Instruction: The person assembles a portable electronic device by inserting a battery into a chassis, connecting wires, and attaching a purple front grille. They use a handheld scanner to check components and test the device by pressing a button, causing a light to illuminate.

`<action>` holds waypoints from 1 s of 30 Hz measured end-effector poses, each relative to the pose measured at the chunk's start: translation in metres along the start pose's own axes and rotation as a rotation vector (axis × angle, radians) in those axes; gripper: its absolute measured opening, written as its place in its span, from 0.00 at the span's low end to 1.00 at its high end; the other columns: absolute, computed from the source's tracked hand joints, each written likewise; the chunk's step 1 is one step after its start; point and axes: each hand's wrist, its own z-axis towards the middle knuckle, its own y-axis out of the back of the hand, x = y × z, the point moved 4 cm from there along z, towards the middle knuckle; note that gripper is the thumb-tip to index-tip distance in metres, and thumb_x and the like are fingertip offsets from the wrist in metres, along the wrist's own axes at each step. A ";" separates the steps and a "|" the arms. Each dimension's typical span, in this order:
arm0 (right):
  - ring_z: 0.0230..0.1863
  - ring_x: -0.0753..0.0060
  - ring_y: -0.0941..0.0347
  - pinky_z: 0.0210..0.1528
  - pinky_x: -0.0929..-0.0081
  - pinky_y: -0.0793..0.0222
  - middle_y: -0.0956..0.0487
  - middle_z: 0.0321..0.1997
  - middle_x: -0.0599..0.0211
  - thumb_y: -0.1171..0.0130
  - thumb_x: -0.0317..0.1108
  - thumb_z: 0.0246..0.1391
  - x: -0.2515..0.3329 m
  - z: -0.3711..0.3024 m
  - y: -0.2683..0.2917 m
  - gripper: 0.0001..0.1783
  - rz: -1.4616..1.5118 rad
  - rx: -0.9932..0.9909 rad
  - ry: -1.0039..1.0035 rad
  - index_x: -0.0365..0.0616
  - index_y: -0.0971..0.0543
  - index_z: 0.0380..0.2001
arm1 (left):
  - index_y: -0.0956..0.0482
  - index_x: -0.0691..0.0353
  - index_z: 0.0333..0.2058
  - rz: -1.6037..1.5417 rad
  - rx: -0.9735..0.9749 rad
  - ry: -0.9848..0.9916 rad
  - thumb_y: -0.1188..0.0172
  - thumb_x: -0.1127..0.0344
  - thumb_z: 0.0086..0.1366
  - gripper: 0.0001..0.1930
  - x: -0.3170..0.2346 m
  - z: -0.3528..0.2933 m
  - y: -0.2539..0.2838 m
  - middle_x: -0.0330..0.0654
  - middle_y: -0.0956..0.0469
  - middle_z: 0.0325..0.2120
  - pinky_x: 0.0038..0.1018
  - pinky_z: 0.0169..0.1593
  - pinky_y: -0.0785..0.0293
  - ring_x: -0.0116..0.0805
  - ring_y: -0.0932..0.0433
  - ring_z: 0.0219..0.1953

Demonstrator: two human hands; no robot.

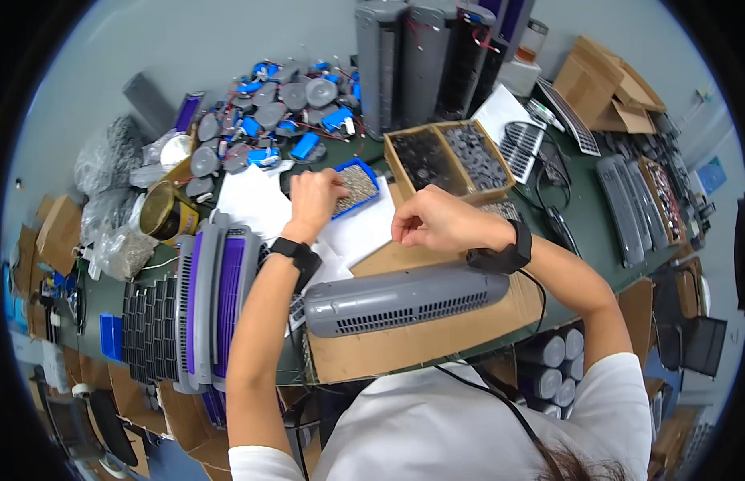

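Note:
My left hand (313,202) is at the left side of a small blue tray (377,195) filled with tiny metal pieces that look like screws (356,186). Its fingers are bent together over the pieces; whether any are pinched is too small to tell. To the right, my right hand (437,220) hovers above cardboard with its fingers curled closed, and what they hold, if anything, is hidden. Below both hands a long grey plastic housing (404,298) with slotted vents lies on a cardboard sheet (421,345). Neither hand touches it.
A divided wooden box (491,195) of small black and grey parts stands beyond my right hand. Grey discs and blue-wrapped parts (268,116) are heaped at the back. Tall grey housings (380,72) stand behind. Purple and grey housings (202,301) lie left, near a yellow tin (166,212).

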 end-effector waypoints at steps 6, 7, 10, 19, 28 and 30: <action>0.31 0.55 0.21 0.34 0.65 0.27 0.19 0.26 0.54 0.41 0.16 0.47 0.004 -0.023 -0.017 0.09 -0.057 0.043 0.004 0.34 0.26 0.33 | 0.13 0.60 0.25 -0.044 0.002 -0.002 0.33 0.69 0.50 0.03 0.005 -0.002 0.015 0.50 0.19 0.22 0.38 0.35 0.25 0.47 0.18 0.28; 0.30 0.53 0.22 0.32 0.63 0.29 0.20 0.27 0.54 0.41 0.16 0.46 0.004 -0.023 -0.020 0.13 -0.060 0.050 0.036 0.36 0.30 0.36 | 0.13 0.61 0.26 -0.076 -0.005 0.019 0.33 0.70 0.51 0.04 -0.002 -0.002 0.023 0.50 0.18 0.23 0.36 0.35 0.25 0.46 0.18 0.28; 0.30 0.53 0.22 0.32 0.62 0.29 0.20 0.27 0.55 0.42 0.16 0.47 0.008 -0.017 -0.024 0.15 -0.045 0.069 0.045 0.36 0.31 0.38 | 0.14 0.63 0.31 -0.177 -0.021 0.060 0.35 0.74 0.54 0.06 -0.031 -0.014 0.062 0.49 0.17 0.27 0.31 0.36 0.24 0.43 0.18 0.29; 0.28 0.50 0.23 0.30 0.61 0.30 0.22 0.24 0.54 0.46 0.16 0.47 0.007 -0.015 -0.034 0.16 -0.103 0.108 0.194 0.35 0.34 0.40 | 0.15 0.67 0.31 -0.505 0.042 0.227 0.34 0.83 0.49 0.09 -0.133 -0.115 0.132 0.46 0.16 0.27 0.25 0.37 0.23 0.34 0.18 0.30; 0.32 0.48 0.21 0.33 0.59 0.28 0.20 0.27 0.53 0.42 0.15 0.44 0.006 -0.018 -0.030 0.23 -0.097 0.089 0.176 0.37 0.31 0.46 | 0.16 0.70 0.34 -0.879 -0.010 0.419 0.36 0.85 0.54 0.09 -0.160 -0.178 0.082 0.47 0.16 0.32 0.25 0.42 0.21 0.33 0.17 0.35; 0.34 0.48 0.21 0.36 0.59 0.28 0.19 0.30 0.55 0.41 0.17 0.47 0.003 -0.018 -0.028 0.23 -0.118 0.078 0.155 0.39 0.32 0.47 | 0.15 0.68 0.35 -0.826 -0.101 0.336 0.35 0.85 0.54 0.10 -0.170 -0.182 0.070 0.46 0.16 0.33 0.25 0.42 0.21 0.33 0.17 0.35</action>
